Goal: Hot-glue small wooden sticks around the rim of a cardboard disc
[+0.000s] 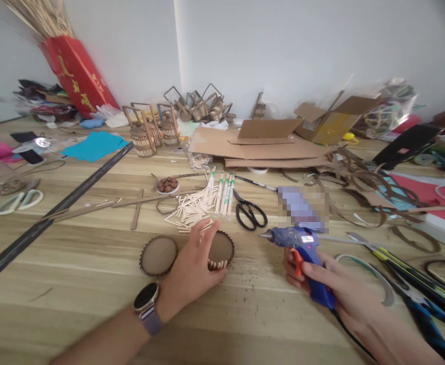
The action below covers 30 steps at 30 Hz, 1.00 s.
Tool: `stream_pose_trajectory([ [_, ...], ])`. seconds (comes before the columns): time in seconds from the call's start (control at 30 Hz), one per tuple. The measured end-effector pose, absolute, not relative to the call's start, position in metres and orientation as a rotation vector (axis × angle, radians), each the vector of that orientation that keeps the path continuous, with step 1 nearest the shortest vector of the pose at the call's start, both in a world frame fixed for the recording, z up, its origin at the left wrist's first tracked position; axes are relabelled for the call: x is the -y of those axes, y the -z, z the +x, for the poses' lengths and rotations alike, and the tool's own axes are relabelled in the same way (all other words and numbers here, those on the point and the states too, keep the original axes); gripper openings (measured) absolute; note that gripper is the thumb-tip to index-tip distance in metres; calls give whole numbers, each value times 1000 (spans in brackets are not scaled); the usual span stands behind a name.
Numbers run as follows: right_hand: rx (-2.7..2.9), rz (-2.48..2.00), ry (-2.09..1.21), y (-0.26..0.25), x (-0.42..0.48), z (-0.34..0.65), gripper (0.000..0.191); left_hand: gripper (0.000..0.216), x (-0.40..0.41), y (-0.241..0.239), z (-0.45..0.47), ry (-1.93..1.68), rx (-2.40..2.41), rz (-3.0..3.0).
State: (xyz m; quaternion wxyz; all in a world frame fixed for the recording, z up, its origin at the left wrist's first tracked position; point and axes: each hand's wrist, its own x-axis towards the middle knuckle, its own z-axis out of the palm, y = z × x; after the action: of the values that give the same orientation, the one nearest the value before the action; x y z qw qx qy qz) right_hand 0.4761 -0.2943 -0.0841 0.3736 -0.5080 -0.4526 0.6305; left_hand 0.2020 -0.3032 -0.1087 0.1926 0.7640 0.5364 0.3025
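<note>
On table, head view: L hand curved round disc, fingers' grip can't tell; R hand wrapped tight on glue gun. Disc prob. light, stiff, its short sticks fragile; best held by rim. Gun label too small to read; red bag w/ gold Chinese writing.

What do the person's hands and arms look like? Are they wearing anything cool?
Yes, a watch! It's on the wrist of the left hand, with a round black face, a shiny pale-gold rim and a greyish-purple band. The right hand has no watch on its wrist. No gloves or sleeves show on either side.
</note>
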Motion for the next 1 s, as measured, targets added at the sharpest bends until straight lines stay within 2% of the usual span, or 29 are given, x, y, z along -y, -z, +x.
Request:
stream_pose_trajectory([
  [0.2,1347,-1398,-1609,85,292,464,34,94,302,108,201,-860,-1518,2129],
  [0.4,1864,-1380,-1249,90,294,462,32,97,302,109,201,-869,-1517,2140],
  [0.77,2201,-1238,-887,93,300,453,41,98,301,108,201,-847,-1514,2156],
  [1.0,2260,-1181,-798,93,302,448,47,94,301,109,201,-862,-1512,2157],
])
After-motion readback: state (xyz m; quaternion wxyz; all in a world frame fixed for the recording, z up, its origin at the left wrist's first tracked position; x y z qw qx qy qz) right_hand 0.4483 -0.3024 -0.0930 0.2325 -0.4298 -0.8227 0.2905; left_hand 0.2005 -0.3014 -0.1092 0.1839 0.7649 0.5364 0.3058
